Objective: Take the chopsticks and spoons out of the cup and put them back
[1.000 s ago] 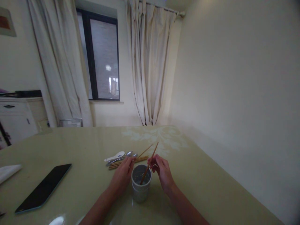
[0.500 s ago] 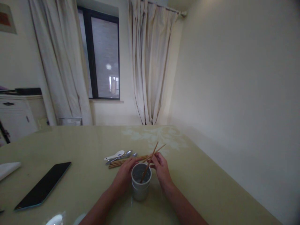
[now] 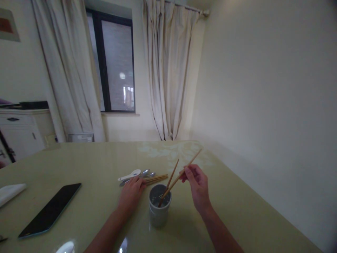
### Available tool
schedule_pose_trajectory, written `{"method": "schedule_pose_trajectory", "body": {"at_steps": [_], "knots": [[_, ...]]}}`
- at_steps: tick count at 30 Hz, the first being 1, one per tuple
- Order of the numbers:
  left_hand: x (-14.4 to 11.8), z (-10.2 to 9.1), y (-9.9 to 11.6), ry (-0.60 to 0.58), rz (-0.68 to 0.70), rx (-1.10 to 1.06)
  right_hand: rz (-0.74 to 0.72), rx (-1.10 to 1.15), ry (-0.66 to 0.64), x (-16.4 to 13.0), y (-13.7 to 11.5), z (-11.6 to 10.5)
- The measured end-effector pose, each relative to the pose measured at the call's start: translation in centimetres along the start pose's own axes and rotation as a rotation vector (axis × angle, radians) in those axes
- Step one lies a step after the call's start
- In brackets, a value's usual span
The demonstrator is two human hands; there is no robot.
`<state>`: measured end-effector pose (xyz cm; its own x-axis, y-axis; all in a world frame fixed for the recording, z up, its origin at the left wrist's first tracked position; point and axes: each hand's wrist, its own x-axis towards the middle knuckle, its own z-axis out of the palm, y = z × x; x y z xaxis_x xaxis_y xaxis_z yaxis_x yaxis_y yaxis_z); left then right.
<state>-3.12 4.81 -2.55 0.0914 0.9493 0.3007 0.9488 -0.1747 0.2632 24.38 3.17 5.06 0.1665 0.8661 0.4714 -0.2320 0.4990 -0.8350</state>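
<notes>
Wooden chopstick [image 3: 175, 181] slants into the grey cup [image 3: 159, 216], the right hand [image 3: 198, 182] pinching it partway up, presumably for clearance, the left hand [image 3: 131, 190] over piled chopsticks [image 3: 156, 179], its grip unclear.

The cup [image 3: 159, 216] stands on the table [image 3: 250, 225], left of the fingers of my right hand [image 3: 199, 184] and right of those of my left hand [image 3: 132, 191]. The first chopstick [image 3: 193, 157] runs from my right fingers down leftward, lower end in the cup. The second chopstick [image 3: 173, 174] leans in the cup, left of those fingers, crossing the first. My left fingers overlie a row of chopsticks [image 3: 157, 178], which extends right, behind the cup. Just beyond them: a soup spoon [image 3: 135, 172] and other spoons [image 3: 145, 172]. Well left of them: a tablet [image 3: 51, 211]. Right of all fingers: the wall [image 3: 263, 105].
</notes>
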Motion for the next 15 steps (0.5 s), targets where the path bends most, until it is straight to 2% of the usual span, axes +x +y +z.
{"method": "schedule_pose_trajectory", "body": {"at_steps": [3,6,10,12,15], "knots": [[0.0,-0.1,0.2,-0.013,0.005,0.003,0.076,-0.025,-0.137,-1.3,0.8,1.4],[-0.2,-0.3,0.9,0.003,0.004,-0.034,0.093,-0.079,-0.171,-2.0,1.6,1.8],[-0.4,-0.1,2.3,-0.027,-0.063,-0.26,0.062,-0.144,-0.21,-2.6,2.5,1.8],[-0.4,0.0,2.9,-0.016,-0.069,-0.411,0.068,-0.117,-0.207,-2.8,3.1,1.8],[-0.5,-0.1,3.6,0.09,-0.002,-0.628,0.143,-0.071,-0.093,-2.6,4.5,2.0]]}}
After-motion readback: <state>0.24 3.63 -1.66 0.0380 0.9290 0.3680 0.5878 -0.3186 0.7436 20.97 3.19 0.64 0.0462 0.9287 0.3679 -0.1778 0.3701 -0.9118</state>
